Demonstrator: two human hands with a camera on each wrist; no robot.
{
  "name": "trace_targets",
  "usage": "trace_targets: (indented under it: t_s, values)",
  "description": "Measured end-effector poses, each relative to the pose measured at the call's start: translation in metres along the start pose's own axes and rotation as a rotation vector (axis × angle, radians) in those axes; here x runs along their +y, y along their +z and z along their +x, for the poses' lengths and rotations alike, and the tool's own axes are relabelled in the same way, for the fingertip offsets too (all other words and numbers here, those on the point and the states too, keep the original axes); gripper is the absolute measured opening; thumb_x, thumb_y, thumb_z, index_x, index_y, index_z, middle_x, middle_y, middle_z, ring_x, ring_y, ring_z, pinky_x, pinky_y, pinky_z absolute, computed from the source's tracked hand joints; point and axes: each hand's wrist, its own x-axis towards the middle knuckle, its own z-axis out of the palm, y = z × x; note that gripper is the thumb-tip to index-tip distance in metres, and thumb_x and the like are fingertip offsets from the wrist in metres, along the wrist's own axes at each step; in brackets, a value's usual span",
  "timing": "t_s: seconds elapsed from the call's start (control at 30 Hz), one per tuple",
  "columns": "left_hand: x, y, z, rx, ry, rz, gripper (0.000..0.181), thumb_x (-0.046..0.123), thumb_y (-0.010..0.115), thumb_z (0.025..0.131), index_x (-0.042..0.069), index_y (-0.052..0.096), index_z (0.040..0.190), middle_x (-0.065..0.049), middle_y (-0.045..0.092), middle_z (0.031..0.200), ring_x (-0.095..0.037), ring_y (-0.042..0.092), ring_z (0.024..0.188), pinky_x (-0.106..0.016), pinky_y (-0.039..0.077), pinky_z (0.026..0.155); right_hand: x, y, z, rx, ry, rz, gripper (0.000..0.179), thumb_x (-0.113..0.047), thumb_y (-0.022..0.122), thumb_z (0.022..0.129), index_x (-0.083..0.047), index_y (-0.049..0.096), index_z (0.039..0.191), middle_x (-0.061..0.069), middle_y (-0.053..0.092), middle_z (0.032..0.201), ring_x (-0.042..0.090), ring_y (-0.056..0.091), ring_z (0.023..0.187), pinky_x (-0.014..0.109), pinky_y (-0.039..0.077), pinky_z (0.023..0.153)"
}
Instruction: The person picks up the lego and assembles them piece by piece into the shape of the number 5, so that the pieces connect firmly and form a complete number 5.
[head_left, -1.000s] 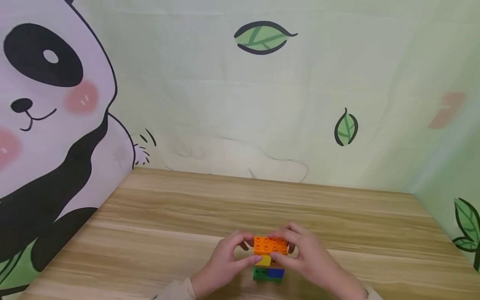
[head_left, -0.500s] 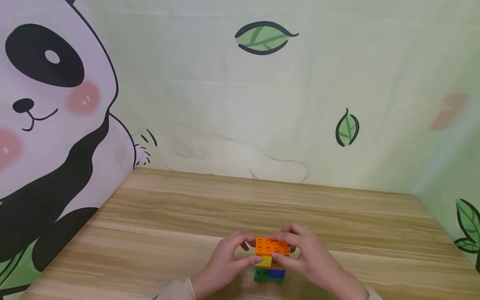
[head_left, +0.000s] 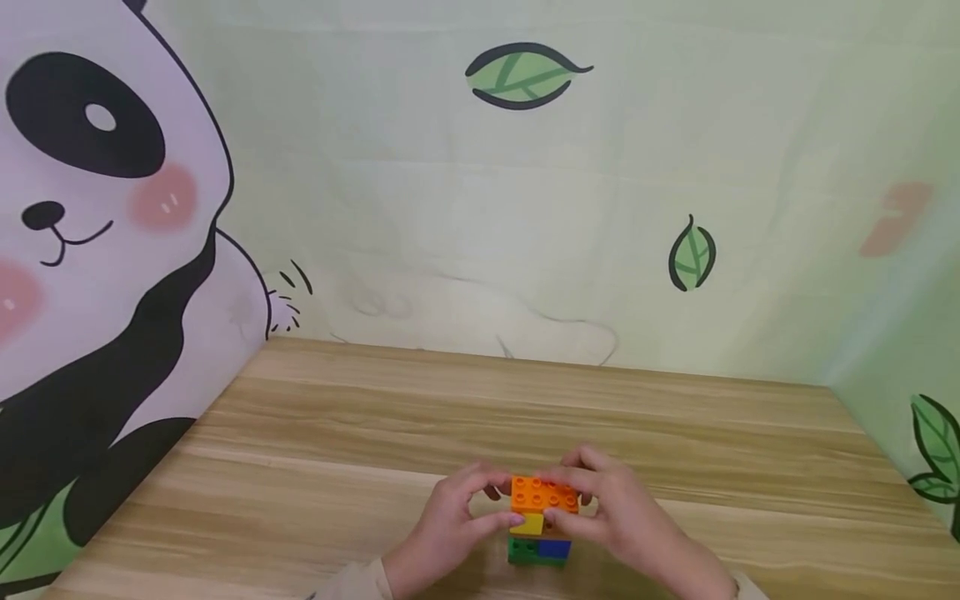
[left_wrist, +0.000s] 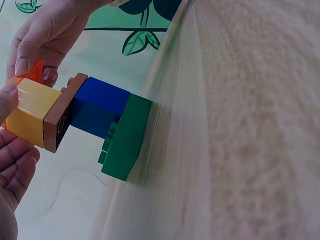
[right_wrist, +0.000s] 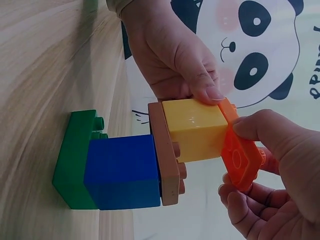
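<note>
A small tower of toy building bricks stands upright on the wooden table. At its base lies a flat green brick (right_wrist: 75, 165), with a blue block (right_wrist: 122, 172) on one half of it. Above sits a flat brown brick (right_wrist: 165, 155), carrying a yellow block (left_wrist: 35, 110) on the opposite half. A flat orange brick (head_left: 543, 493) tops the tower, overhanging the yellow block on the right. My left hand (head_left: 450, 517) pinches the yellow block close to the orange brick, thumb in front. My right hand (head_left: 618, 517) pinches the overhanging part of the orange brick between thumb and fingers.
The wooden tabletop (head_left: 337, 408) stretches away behind and to both sides of the tower. A pale green cloth backdrop (head_left: 420, 192) with a printed panda (head_left: 225, 275) and leaves encloses the table at the back and sides.
Both hands keep their hold on the top of the tower. The view shifts very slightly, and the tower sits a few pixels further right than one second ago.
</note>
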Motion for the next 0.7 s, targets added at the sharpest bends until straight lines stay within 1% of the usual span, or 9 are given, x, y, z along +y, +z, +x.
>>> trace_targets:
  t_s: [0.13,0.23,0.33,0.53,0.7]
  values:
    - [0.0014,-0.0003,0.0005,-0.009,-0.018,0.002,0.025,0.026,0.075,0.082,0.014,0.069,0.103,0.003,0.069,0.098,-0.011,0.058,0.088,-0.030,0.053,0.081,-0.0006,-0.0001,-0.0005,-0.006,0.009,0.017,0.027,-0.021,0.073,0.085,-0.010,0.072,0.110,-0.003,0.055,0.093,0.003,0.049,0.079,0.017,0.051,0.060]
    - [0.0022,-0.0003,0.0007,-0.016,-0.028,-0.011,0.027,0.025,0.076,0.081,0.014,0.069,0.105,0.004,0.069,0.099,-0.013,0.059,0.089,-0.030,0.053,0.082,-0.0007,-0.0002,-0.0008,-0.007,0.017,0.019,0.027,-0.022,0.073,0.085,-0.011,0.071,0.110,-0.003,0.055,0.094,0.002,0.049,0.079,0.017,0.051,0.060]
    - [0.0019,-0.0002,0.0009,-0.012,-0.019,-0.018,0.029,0.025,0.076,0.081,0.014,0.069,0.107,0.004,0.069,0.099,-0.016,0.061,0.089,-0.030,0.053,0.082,-0.0003,0.0000,-0.0008,0.004,0.014,0.004,0.027,-0.022,0.074,0.085,-0.011,0.072,0.109,-0.004,0.056,0.094,0.002,0.049,0.078,0.018,0.051,0.061]
    - [0.0006,-0.0003,0.0004,0.009,0.031,-0.015,0.029,0.027,0.075,0.082,0.013,0.069,0.106,0.000,0.070,0.098,-0.018,0.060,0.086,-0.028,0.053,0.080,-0.0003,0.0005,-0.0007,0.012,0.012,0.004,0.026,-0.022,0.074,0.084,-0.012,0.072,0.109,-0.005,0.057,0.094,0.001,0.049,0.078,0.018,0.051,0.062]
    - [0.0005,-0.0003,0.0007,0.013,0.041,-0.034,0.026,0.029,0.074,0.084,0.013,0.069,0.104,-0.001,0.070,0.097,-0.021,0.060,0.085,-0.027,0.052,0.078,-0.0008,0.0002,-0.0015,0.007,0.013,0.020,0.026,-0.023,0.073,0.086,-0.012,0.071,0.109,-0.005,0.056,0.094,0.000,0.049,0.078,0.019,0.051,0.061]
